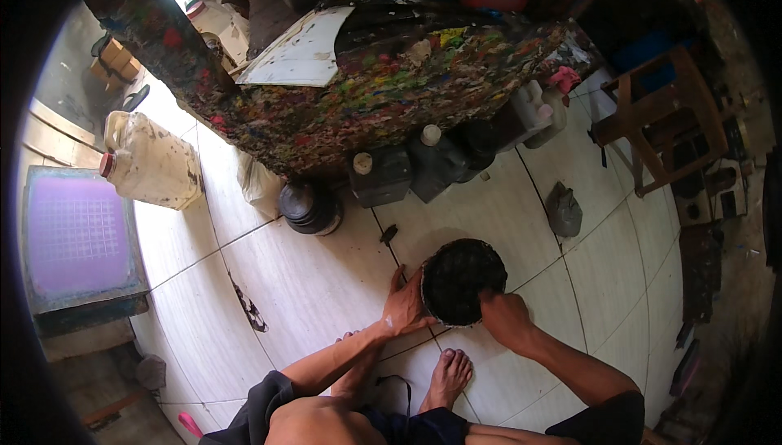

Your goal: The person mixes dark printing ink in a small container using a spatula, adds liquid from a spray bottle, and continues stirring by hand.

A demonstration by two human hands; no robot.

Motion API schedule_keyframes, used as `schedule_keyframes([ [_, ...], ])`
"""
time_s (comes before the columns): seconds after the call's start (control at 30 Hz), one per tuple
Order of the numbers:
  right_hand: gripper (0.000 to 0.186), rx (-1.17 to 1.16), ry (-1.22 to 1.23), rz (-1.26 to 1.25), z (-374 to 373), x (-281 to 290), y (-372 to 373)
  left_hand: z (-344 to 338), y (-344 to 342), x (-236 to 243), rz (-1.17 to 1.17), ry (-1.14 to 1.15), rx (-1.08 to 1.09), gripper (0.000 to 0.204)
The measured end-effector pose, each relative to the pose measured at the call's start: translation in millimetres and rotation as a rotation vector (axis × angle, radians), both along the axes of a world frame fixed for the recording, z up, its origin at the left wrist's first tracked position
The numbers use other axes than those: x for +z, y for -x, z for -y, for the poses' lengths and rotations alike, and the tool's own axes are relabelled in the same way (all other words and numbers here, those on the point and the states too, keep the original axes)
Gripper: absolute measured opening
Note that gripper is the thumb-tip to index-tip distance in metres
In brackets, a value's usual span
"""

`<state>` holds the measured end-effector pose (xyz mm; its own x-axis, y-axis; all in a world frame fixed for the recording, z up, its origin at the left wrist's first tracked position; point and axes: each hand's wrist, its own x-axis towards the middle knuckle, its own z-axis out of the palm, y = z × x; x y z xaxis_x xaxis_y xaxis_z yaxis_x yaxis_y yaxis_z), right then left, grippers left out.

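A round, dark bucket point(464, 249) stands on the tiled floor in front of me, its inside coated black. My left hand point(406, 308) braces it from the left, palm and fingers against its outer wall. My right hand point(503, 319) reaches over the right rim, fingers curled down into the bucket. Whatever those fingers may hold is hidden by the hand and the dark contents. My bare foot point(450, 376) rests on the floor just below the bucket.
Beyond the bucket stand a lidded black tub point(310, 207), dark jerrycans point(381, 176) and a paint-crusted table point(383, 90). A crumpled grey bag point(564, 210) and a brown stool point(664, 119) are to the right. Leftward are a whitish jerrycan point(155, 160) and a purple screen frame point(81, 237).
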<state>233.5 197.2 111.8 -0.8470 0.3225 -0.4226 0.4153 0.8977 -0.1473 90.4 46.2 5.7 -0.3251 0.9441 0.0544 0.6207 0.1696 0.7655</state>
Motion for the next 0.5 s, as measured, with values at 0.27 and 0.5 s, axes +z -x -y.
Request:
schedule_keyframes([
  [0.27, 0.012, -0.037, 0.077, -0.183, -5, 16, 9, -2, -1, -15, -0.155, 0.097, -0.069, 0.092],
  [0.5, 0.026, -0.358, 0.363, -0.192, 9, 34, 14, 3, 1, -18, -0.116, 0.077, -0.077, 0.091],
])
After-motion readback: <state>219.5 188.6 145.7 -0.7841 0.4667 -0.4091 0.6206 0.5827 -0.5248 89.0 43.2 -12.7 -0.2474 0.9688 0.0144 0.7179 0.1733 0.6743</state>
